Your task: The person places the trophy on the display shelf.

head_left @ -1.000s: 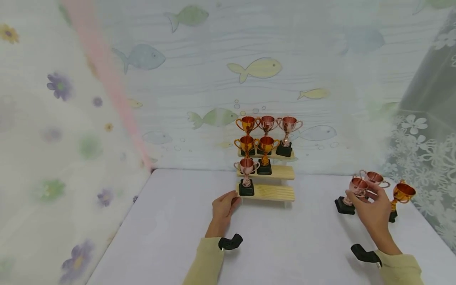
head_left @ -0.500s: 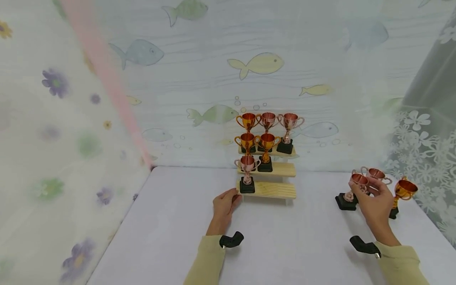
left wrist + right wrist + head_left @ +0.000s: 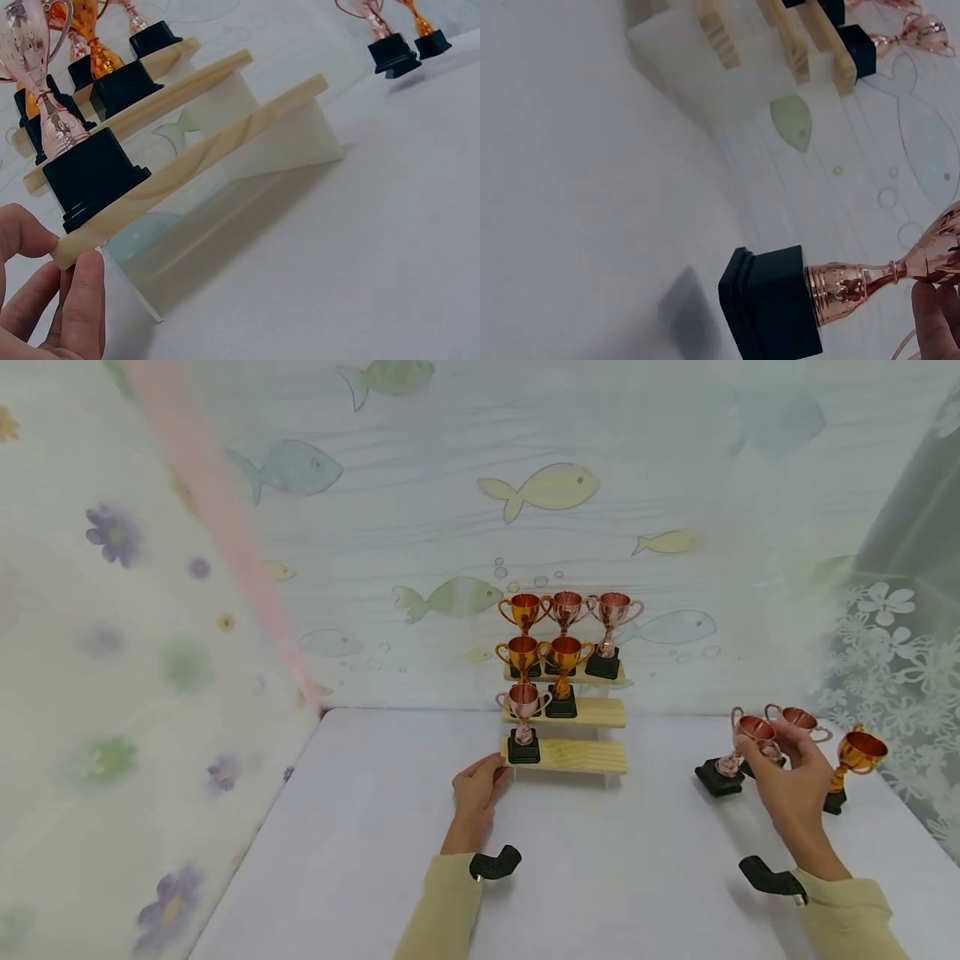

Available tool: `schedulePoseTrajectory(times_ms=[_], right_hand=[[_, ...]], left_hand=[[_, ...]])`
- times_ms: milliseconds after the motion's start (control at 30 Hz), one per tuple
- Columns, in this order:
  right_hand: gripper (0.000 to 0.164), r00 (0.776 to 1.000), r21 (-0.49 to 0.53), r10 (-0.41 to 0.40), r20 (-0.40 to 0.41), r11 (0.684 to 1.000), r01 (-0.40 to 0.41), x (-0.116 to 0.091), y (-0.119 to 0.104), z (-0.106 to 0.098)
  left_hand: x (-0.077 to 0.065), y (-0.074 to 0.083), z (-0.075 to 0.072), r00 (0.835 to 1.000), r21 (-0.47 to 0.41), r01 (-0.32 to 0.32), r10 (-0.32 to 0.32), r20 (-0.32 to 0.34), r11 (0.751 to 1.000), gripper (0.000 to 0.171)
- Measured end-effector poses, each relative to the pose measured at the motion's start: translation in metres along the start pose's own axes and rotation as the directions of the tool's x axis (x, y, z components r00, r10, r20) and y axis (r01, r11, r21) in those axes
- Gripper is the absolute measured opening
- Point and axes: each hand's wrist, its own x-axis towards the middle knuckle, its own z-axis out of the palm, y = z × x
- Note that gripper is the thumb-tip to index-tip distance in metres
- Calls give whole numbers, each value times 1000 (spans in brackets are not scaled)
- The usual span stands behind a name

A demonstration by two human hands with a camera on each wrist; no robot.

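My left hand [image 3: 474, 789] pinches the left end of the lowest wooden board of a three-step display stand [image 3: 581, 756]; in the left wrist view the thumb is above the board [image 3: 195, 161] and the fingers are below. A rose-gold trophy [image 3: 523, 702] stands at that end. At the right, my right hand [image 3: 795, 785] grips a rose-gold trophy [image 3: 756, 731] by its cup. Its black base [image 3: 772, 300] tilts leftward, apart from its shadow on the table. Fingers hide part of the cup.
Two gold trophies, one at the front [image 3: 566, 652], stand on the middle step. The top step bears a gold trophy [image 3: 525, 608] and two rose-gold ones [image 3: 613, 610]. Beside my right hand are a rose-gold trophy [image 3: 799, 720] and a gold trophy [image 3: 861, 752]. A fish-patterned curtain [image 3: 420, 668] hangs behind the table.
The held trophy has tilted further, its base swinging left and its cup staying in my right hand. My left hand keeps its hold on the board. The head view has shifted slightly.
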Motion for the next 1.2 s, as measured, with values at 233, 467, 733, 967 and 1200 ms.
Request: schedulePoseTrajectory(times_ms=[233,467,733,967,1200], right_hand=[[43,983,109,-170,75,981,161,-5,-25,15],[42,953,335,-255,162,923,190,2,-56,38],[44,871,545,-408,276,812,207,21,-78,72],[39,849,567,-410,334,807,167,37,-87,99],[33,803,480,-369,468,869,119,49,-91,114]], left_hand=[[-2,0,2,1000,0,-16,16,0,1000,34],[-1,-1,1,999,10,-37,37,10,999,32],[-1,-2,1,1000,-1,-28,28,7,1000,33],[-1,-1,0,1000,-6,-11,11,10,1000,34],[-1,-1,0,1000,-10,-25,25,15,1000,35]])
